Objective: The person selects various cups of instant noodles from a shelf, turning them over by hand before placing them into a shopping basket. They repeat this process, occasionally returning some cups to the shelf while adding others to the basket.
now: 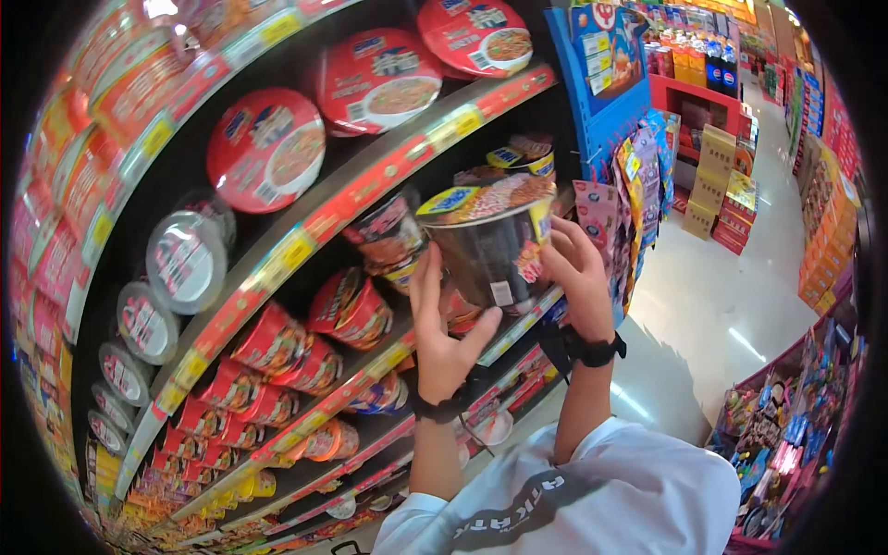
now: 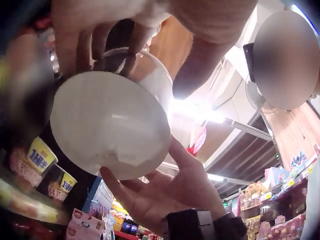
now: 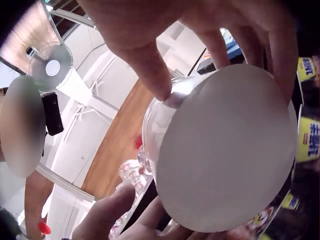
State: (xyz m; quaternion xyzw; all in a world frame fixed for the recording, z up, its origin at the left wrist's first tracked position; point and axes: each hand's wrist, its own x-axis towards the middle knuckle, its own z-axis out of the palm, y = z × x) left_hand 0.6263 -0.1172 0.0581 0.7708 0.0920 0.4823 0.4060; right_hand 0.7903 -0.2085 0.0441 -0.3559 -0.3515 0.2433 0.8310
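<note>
A large black instant noodle cup [image 1: 481, 254] with a yellow and noodle-pictured lid is held between both hands, tilted in front of the shelf. The left hand [image 1: 442, 338] grips its left side, thumb across the lower front. On the opposite side, the right hand [image 1: 578, 277] holds it with fingers near the rim. Both wrist views look at the cup's pale round base [image 2: 110, 125], with fingers around its sides. In the right wrist view the right hand [image 3: 200, 25] spans the cup from above, and the left hand's fingers show below.
Similar black cups [image 1: 388, 231] stand on the shelf behind. Red bowl noodles [image 1: 265, 153] line the shelf above, and red cups [image 1: 273, 338] fill the left. Snack packets [image 1: 638, 176] hang at the shelf's end. An aisle floor [image 1: 684, 305] with stacked boxes [image 1: 712, 171] runs right.
</note>
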